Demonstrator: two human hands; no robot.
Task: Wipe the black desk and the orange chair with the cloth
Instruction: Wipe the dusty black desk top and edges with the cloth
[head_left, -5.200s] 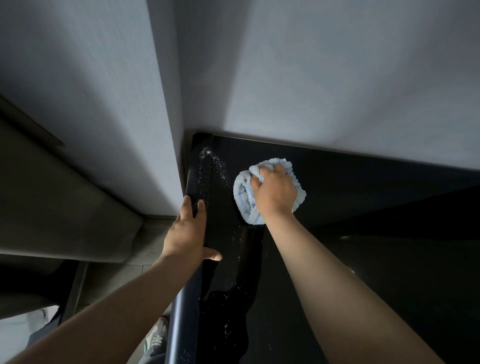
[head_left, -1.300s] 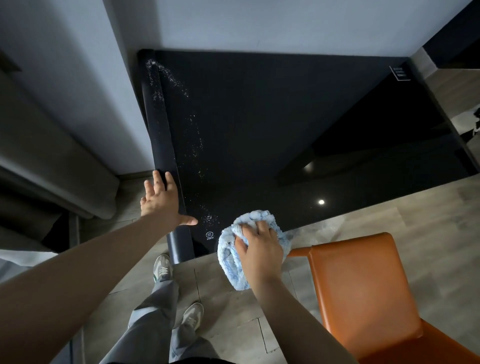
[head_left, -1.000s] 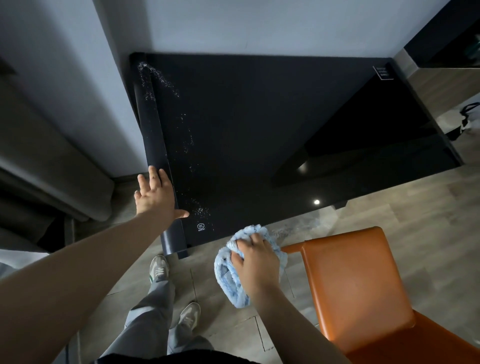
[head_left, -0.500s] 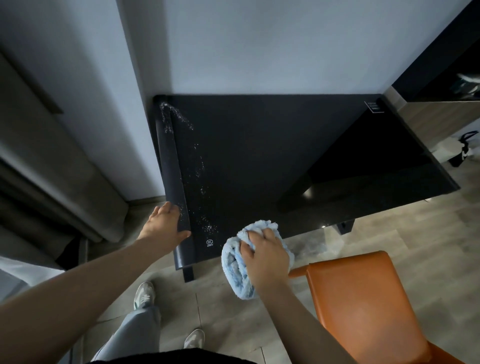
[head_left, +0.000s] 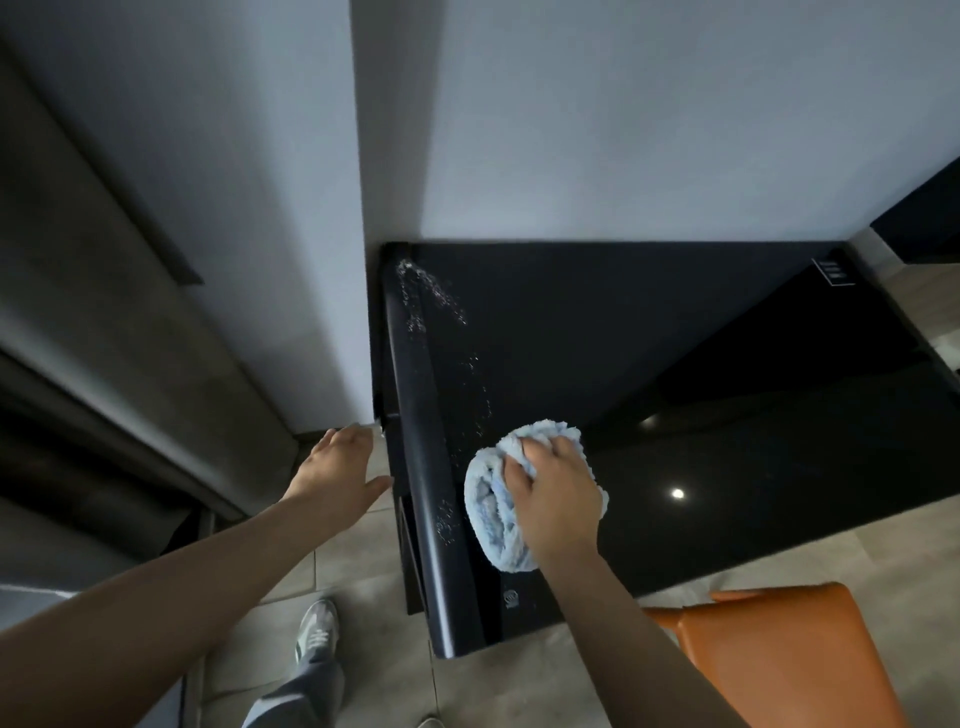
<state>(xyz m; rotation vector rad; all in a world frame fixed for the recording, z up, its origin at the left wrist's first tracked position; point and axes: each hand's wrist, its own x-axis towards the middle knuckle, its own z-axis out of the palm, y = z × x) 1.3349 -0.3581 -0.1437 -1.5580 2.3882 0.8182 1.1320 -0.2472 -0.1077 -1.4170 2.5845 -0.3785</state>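
A glossy black desk (head_left: 649, 364) stands against the wall, with a trail of white specks running along its left side. My right hand (head_left: 558, 493) presses a bunched light-blue cloth (head_left: 491, 512) onto the desk's near-left part, fingers gripping it. My left hand (head_left: 340, 470) hovers just left of the desk's rounded left edge, fingers spread, holding nothing. The back of the orange chair (head_left: 779, 654) shows at the bottom right, in front of the desk's near edge.
A grey wall (head_left: 623, 130) runs behind the desk and a wall corner sits close to its left edge. Grey curtains (head_left: 104, 312) hang at the left. My shoe (head_left: 314, 631) and trouser leg stand on the tiled floor below the desk's corner.
My right hand has carried the cloth from off the near edge back onto the desk top. My left hand has come off the desk's left edge and now hovers beside it.
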